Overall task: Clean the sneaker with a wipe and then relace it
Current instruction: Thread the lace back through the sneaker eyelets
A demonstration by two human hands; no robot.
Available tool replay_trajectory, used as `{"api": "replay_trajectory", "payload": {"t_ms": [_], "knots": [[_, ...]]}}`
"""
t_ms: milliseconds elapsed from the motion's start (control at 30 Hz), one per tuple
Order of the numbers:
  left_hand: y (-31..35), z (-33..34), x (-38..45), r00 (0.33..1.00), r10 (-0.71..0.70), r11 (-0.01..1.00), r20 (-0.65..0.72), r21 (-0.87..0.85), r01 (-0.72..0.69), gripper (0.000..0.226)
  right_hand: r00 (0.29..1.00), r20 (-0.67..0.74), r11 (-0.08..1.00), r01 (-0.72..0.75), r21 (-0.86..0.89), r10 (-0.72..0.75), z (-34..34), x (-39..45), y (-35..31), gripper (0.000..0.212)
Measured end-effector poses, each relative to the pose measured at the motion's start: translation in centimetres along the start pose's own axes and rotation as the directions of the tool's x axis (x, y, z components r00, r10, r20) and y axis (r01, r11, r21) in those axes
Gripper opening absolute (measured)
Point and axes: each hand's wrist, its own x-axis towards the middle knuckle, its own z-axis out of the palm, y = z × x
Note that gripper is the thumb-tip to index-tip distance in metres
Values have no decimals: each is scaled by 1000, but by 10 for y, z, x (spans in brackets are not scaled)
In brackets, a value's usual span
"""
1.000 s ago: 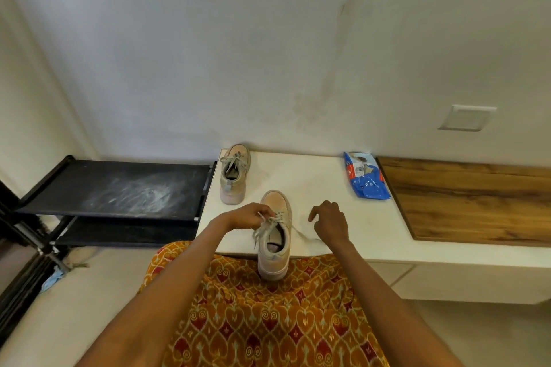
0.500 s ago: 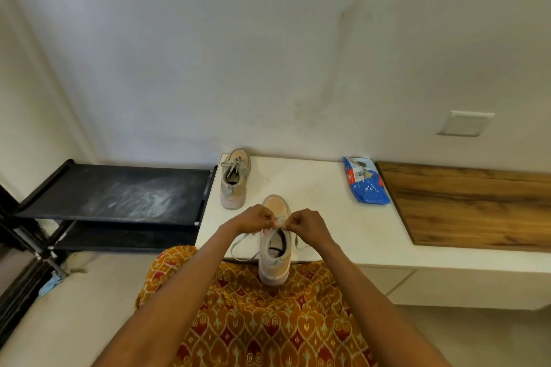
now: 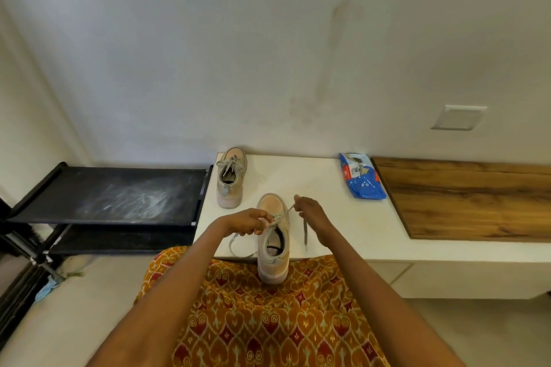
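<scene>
We look down at a beige sneaker [image 3: 273,235] resting with its heel over the near edge of a white desk [image 3: 351,226], toe pointing away, above a lap in orange patterned cloth [image 3: 268,322]. Our left hand [image 3: 249,221] pinches the grey lace [image 3: 275,220] at the eyelets; its fingertips are partly hidden by the shoe. Our right hand [image 3: 310,211], just beside the toe, pinches the lace's other end, pulled taut, with a loose tail hanging below. We cannot make out how many eyelets are threaded. A second sneaker [image 3: 231,177] stands at the desk's far left corner. A blue wipes packet [image 3: 362,176] lies well apart, beside a wooden panel [image 3: 471,199] cut off at right.
</scene>
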Motion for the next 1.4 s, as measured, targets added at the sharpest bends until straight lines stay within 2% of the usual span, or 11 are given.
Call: {"api": "replay_trajectory", "payload": {"t_ms": [100,233,367,467,600,733,900,1067,1233,1300,1400], "knots": [[-3,7,10,985,118,989,-129,108,-104,21,993,-47,830,-63,554,106,-11,4,-11,32],[-3,14,19,937,170,979,-305,162,-125,18,985,-88,610,-22,792,151,-18,5,-18,36],[0,14,14,936,191,975,-295,170,-145,17,999,0,848,40,528,-47,-15,-1,-15,19],[2,12,14,945,179,975,-273,177,-133,18,941,287,981,195,-24,-180,-21,-3,-7,15],[0,9,16,950,158,978,-268,176,-113,20,897,434,732,239,-638,86,-22,2,7,37],[7,9,16,958,110,989,-264,127,-78,19,961,275,740,213,-638,-39,-13,1,16,35],[13,8,8,977,20,996,-211,86,-2,16,942,327,515,317,-796,-74,-13,2,16,32],[8,2,-3,991,33,999,-131,31,-29,25,949,277,512,316,-799,-154,-16,5,18,30],[10,-1,-5,997,-6,1000,-81,18,8,24,979,177,802,185,-568,-101,-7,9,27,22],[13,2,-5,995,10,997,-104,78,-2,26,991,130,969,20,-247,13,-6,5,22,20],[12,9,-1,979,88,964,-185,265,-37,30,997,34,967,-70,247,63,-12,3,14,28]]}}
